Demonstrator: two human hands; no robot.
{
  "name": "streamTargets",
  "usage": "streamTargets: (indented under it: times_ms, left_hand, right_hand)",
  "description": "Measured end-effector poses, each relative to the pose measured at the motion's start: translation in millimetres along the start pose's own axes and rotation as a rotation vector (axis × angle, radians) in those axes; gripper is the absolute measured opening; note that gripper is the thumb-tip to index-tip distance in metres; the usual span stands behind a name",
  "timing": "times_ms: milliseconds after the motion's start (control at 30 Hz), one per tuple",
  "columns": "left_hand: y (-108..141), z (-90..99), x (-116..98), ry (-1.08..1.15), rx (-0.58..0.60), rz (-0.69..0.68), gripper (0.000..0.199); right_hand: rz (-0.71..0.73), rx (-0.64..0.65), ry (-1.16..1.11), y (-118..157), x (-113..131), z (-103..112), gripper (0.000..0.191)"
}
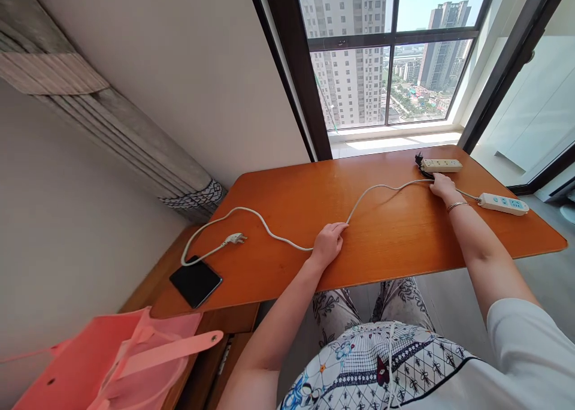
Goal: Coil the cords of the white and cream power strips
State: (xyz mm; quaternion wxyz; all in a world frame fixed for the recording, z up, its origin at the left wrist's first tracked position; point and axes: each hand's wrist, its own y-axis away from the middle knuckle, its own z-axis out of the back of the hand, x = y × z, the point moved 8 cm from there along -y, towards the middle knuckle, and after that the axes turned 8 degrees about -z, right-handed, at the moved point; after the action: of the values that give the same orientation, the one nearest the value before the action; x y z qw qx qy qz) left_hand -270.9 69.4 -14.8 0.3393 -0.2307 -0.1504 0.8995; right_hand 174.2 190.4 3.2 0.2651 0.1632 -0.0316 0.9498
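Note:
A white power cord runs across the orange-brown table. Its plug lies at the left, and its white power strip rests near the right end. My left hand is closed around the cord at mid-table. Farther right, my right hand has its fingers closed on the cord too, with the fingertips partly hidden. Just beyond that hand sits a second, cream power strip with a short black cord and plug.
A black tablet-like device lies at the table's left end, with a loop of the cord over its edge. Below it is a pink bag. A window is behind the table; a grey curtain hangs on the left.

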Motion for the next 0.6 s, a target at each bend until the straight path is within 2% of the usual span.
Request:
streamTargets:
  times_ms: [100,300,467,600]
  left_hand:
    - [-1.1,-0.3,-0.4,-0.003,0.015,0.001,0.046]
    - [-0.5,3.7,9.1,0.014,0.012,0.079,0.035]
    - [1.4,6.3,12.5,0.064,0.003,0.105,0.024]
    - [2.2,8.3,14.6,0.082,0.008,0.136,0.021]
  right_hand:
    - [-0.014,0.042,0.029,-1.5,-0.4,-5.6,0.064]
    - [-0.080,0.100,0.010,-2.0,-6.5,-2.9,0.067]
    - [-0.064,0.023,0.047,1.3,-6.7,3.7,0.053]
    - [-0.026,-0.039,-0.109,0.0,-6.2,17.3,0.045]
